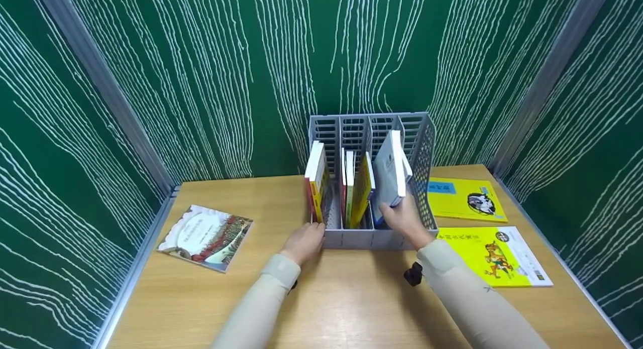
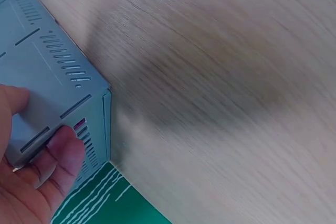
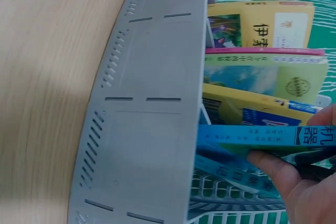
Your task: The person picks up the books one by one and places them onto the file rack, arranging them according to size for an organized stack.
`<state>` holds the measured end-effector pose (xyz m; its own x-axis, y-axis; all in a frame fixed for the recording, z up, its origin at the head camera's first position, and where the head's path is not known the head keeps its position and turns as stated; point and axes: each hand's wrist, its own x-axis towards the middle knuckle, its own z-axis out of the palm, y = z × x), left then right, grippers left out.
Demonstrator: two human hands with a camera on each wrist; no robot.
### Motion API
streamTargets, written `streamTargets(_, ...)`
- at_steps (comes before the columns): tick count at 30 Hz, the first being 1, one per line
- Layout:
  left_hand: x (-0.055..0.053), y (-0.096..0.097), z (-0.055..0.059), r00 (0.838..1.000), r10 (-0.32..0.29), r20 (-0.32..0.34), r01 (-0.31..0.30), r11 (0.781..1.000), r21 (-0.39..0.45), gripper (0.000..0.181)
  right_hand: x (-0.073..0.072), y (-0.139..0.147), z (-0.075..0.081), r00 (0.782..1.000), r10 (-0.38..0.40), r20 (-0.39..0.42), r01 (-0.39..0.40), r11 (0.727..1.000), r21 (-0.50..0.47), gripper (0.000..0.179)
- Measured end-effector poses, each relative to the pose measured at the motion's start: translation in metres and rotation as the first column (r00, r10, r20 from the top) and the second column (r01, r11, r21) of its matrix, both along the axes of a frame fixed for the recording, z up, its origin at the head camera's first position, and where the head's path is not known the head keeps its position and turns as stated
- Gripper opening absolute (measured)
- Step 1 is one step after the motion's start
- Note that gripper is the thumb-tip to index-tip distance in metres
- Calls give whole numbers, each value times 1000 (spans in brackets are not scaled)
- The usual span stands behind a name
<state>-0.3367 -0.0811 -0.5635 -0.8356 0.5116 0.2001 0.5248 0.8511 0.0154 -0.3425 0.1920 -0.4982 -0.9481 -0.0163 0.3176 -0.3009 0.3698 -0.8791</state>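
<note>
A grey book organizer (image 1: pixel 359 238) with several compartments stands on the table. My left hand (image 1: pixel 305 241) grips its front left corner; in the left wrist view the thumb lies on the front panel and the fingers (image 2: pixel 67 150) bend round the side. With my right hand (image 1: pixel 406 219) I hold a blue-spined book (image 3: pixel 252 136) upright in the right half of the organizer, thumb against its side. Another blue book (image 3: pixel 236 174) leans beside it. Yellow and green-spined books (image 3: pixel 268 69) stand in the middle, and a yellow book (image 1: pixel 316 191) with a thick neighbour fills the left compartment.
A thin book with a floral cover (image 1: pixel 208 236) lies flat on the table (image 1: pixel 331 309) at the left. Two yellow books (image 1: pixel 467 201) lie flat at the right, near my right sleeve. Green walls with white lines (image 1: pixel 211 88) enclose the back and sides.
</note>
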Motion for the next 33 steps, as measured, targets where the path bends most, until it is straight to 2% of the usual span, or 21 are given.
streamTargets(4, 0, 2, 1, 1000, -5, -14, 5, 1000, 1, 13, -5, -1, -3, 997, -10, 71, 8, 1000, 28, 76)
streamTargets(9, 0, 3, 0, 999, -11, -48, 11, 1000, -12, 10, -13, -6, -4, 991, 8, 137, -8, 1000, -1, 75)
streamTargets(16, 0, 2, -3, 1000, 14, -28, -14, 1000, 18, 14, -25, -14, -4, 984, -68, 163, 56, 996, 74, 77)
streamTargets(21, 0, 3, -4, 999, 19, -27, -19, 1000, 22, 12, -33, -14, -10, 976, -60, 210, 48, 997, 61, 76)
streamTargets(27, 0, 3, -2, 999, 13, -43, -12, 1000, 12, 14, -40, -16, -9, 968, -90, 233, 65, 991, 114, 71)
streamTargets(30, 0, 2, -1, 999, 15, -33, -15, 1000, 12, 15, -41, -17, -5, 966, -87, 242, 51, 987, 149, 72)
streamTargets(33, 0, 2, -1, 1000, 21, -19, -21, 1000, 7, 16, -40, -16, 1, 963, -60, 262, 6, 979, 202, 78)
